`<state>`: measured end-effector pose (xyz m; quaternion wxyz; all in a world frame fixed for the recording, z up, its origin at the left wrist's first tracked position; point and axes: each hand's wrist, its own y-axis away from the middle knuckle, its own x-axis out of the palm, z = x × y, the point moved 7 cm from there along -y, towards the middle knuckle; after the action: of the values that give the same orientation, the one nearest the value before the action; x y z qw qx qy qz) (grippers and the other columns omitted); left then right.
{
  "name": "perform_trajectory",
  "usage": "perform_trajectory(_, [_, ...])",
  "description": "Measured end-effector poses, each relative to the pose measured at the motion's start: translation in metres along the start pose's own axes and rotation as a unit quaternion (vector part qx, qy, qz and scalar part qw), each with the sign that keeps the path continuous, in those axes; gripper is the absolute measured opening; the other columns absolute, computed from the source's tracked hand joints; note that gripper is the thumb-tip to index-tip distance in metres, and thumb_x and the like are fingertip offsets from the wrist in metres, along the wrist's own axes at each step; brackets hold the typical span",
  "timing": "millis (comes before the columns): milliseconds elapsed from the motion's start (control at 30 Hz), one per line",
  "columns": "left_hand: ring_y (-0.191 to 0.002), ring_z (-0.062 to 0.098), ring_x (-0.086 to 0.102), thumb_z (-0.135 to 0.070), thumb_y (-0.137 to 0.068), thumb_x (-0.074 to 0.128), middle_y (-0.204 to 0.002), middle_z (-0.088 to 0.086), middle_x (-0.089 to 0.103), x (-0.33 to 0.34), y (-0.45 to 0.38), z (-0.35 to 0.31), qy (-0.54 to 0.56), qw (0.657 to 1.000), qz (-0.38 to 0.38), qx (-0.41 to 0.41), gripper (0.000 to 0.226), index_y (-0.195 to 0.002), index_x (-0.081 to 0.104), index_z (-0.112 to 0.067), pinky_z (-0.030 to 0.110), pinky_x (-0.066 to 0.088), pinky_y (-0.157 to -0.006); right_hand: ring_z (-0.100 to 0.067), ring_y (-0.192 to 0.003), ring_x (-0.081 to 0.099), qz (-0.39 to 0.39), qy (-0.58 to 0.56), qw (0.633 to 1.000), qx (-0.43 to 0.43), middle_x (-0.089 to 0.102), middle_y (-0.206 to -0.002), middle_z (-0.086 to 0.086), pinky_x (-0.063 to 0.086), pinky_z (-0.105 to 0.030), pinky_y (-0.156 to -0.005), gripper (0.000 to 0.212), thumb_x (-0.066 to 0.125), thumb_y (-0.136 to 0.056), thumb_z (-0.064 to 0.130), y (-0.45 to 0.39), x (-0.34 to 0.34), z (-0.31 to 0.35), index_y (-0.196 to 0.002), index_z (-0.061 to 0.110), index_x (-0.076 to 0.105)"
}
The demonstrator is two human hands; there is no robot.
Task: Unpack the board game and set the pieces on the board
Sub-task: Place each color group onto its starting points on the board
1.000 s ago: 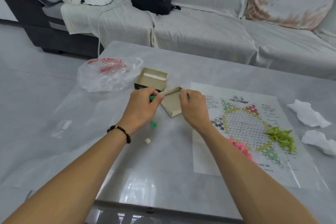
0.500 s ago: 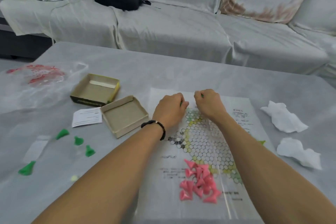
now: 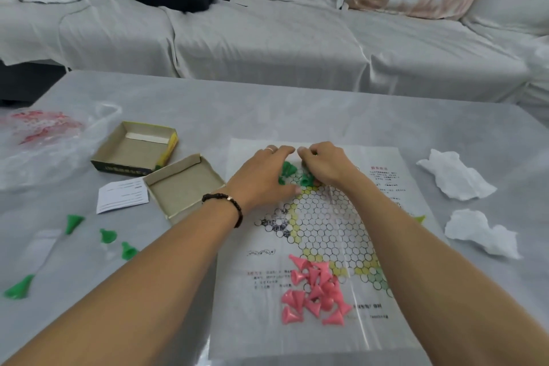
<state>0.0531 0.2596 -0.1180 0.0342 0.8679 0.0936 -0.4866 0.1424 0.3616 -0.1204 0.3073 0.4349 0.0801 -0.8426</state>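
Both hands at the far end of the board sheet (image 3: pixel 323 249), over its far star point. Left hand (image 3: pixel 264 175): fingers spread and reaching forward, lying over a small cluster of green pieces (image 3: pixel 287 171) on the sheet; whether any piece is actually pinched, I cannot tell. Right hand (image 3: pixel 323 165): fingers curled in, fingertips bunched close to the left hand's; one green piece (image 3: pixel 307 180) shows just under it, touching or nearly so; grip on it not clear.

Green pieces under the hands: at least three visible, exact count hidden by the fingers.

Near end of the sheet: heap of pink pieces (image 3: pixel 315 288), lying on their sides, overlapping, roughly fifteen or more, count uncertain. One yellow-green piece (image 3: pixel 419 219) peeks out at the sheet's right edge beside the right forearm.

Left of the sheet, on the table (image 3: pixel 267 110): two open cardboard box halves (image 3: pixel 133 148) (image 3: pixel 184 184), touching at a corner; one folded slip of paper (image 3: pixel 123 194) beside them. Four loose green cones (image 3: pixel 74 222) (image 3: pixel 107 236) (image 3: pixel 128 251) (image 3: pixel 19 288) nearer, well apart from the board.

Far left: one clear plastic bag (image 3: pixel 44 140) with red print. Right of the sheet: two crumpled white tissues (image 3: pixel 454 177) (image 3: pixel 481 232).
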Motion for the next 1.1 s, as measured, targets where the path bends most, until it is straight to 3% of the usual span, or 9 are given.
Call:
perform_trajectory(133, [-0.130,0.015,0.035,-0.038,-0.076,0.075,-0.144,0.000,0.036,-0.006,0.016,0.007,-0.043,0.998,-0.013,-0.032,0.086,-0.147,0.028,-0.023,0.032,0.042,-0.096,-0.019,-0.054,0.062,0.008,-0.026,1.000,0.000,0.065,-0.069,-0.015,0.055,-0.041,-0.074,0.057,0.033,-0.101,0.040,0.011,-0.002,0.005,-0.095,-0.008,0.063])
perform_trajectory(300, [-0.103,0.020,0.055,-0.032,-0.083,0.072,-0.113,0.004,0.058,-0.006,0.014,0.009,-0.028,0.999,-0.018,-0.038,0.049,-0.125,0.056,-0.014,0.032,0.045,-0.087,-0.017,-0.063,0.065,0.012,-0.062,0.998,0.009,0.067,-0.077,-0.005,0.057,-0.043,-0.079,0.050,0.035,-0.102,0.037,0.020,-0.001,0.004,-0.095,-0.001,0.066])
perform_trajectory(400, [-0.107,0.021,0.054,-0.029,-0.085,0.069,-0.118,0.005,0.058,-0.008,0.017,0.004,-0.020,0.999,-0.021,-0.026,0.050,-0.130,0.053,-0.015,0.030,0.043,-0.088,-0.021,-0.073,0.068,0.003,-0.087,0.996,0.002,0.068,-0.083,-0.006,0.057,-0.043,-0.080,0.044,0.035,-0.102,0.034,0.028,-0.002,0.007,-0.095,0.004,0.066])
perform_trajectory(500, [-0.117,0.020,0.050,-0.028,-0.087,0.066,-0.129,0.003,0.052,-0.016,0.031,0.000,-0.023,0.999,-0.037,-0.011,0.056,-0.138,0.045,-0.017,0.031,0.042,-0.093,-0.026,-0.080,0.063,-0.025,-0.040,0.999,-0.021,0.067,-0.089,-0.015,0.052,-0.044,-0.078,0.046,0.033,-0.102,0.032,0.040,-0.005,0.013,-0.095,-0.003,0.061])
perform_trajectory(600, [-0.127,0.016,0.040,-0.033,-0.092,0.059,-0.139,-0.001,0.044,-0.032,0.058,-0.003,-0.059,0.996,-0.071,0.011,0.055,-0.141,0.041,-0.019,0.034,0.042,-0.100,-0.023,-0.084,0.055,-0.043,0.003,0.998,-0.050,0.062,-0.091,-0.009,0.042,-0.035,-0.072,0.038,0.033,-0.103,0.030,0.058,-0.002,0.028,-0.097,0.003,0.059])
perform_trajectory(733, [-0.130,0.024,0.042,-0.031,-0.090,0.059,-0.137,0.007,0.050,-0.053,0.108,0.001,-0.096,0.986,-0.131,0.031,0.050,-0.135,0.050,-0.012,0.041,0.043,-0.101,-0.023,-0.111,0.053,-0.072,0.018,0.994,-0.077,0.057,-0.124,-0.009,0.043,-0.038,-0.096,0.039,0.036,-0.103,0.036,0.087,0.007,0.058,-0.126,0.010,0.053])
perform_trajectory(833, [-0.126,0.032,0.049,-0.037,-0.086,0.049,-0.129,0.013,0.057,-0.063,0.148,0.012,-0.146,0.977,-0.149,0.037,0.051,-0.126,0.057,-0.008,0.045,0.042,-0.103,-0.024,-0.127,0.042,-0.083,0.092,0.984,-0.124,0.048,-0.138,-0.007,0.034,-0.039,-0.106,0.044,0.037,-0.101,0.038,0.115,0.024,0.090,-0.137,0.013,0.046])
perform_trajectory(967, [-0.125,0.033,0.050,-0.042,-0.084,0.040,-0.126,0.013,0.059,-0.075,0.198,0.043,-0.173,0.974,-0.145,-0.013,0.054,-0.123,0.058,-0.009,0.051,0.040,-0.102,-0.027,-0.128,0.039,-0.068,0.171,0.960,-0.209,0.045,-0.141,-0.005,0.035,-0.040,-0.103,0.045,0.041,-0.099,0.038,0.151,0.062,0.135,-0.137,0.013,0.046])
perform_trajectory(1100, [-0.130,0.033,0.045,-0.043,-0.088,0.039,-0.131,0.013,0.057,-0.082,0.246,0.086,-0.162,0.972,-0.153,-0.070,0.057,-0.128,0.055,-0.006,0.044,0.036,-0.105,-0.030,-0.120,0.046,-0.049,0.203,0.945,-0.252,0.050,-0.135,-0.007,0.042,-0.042,-0.092,0.054,0.031,-0.093,0.045,0.172,0.103,0.175,-0.133,0.014,0.049])
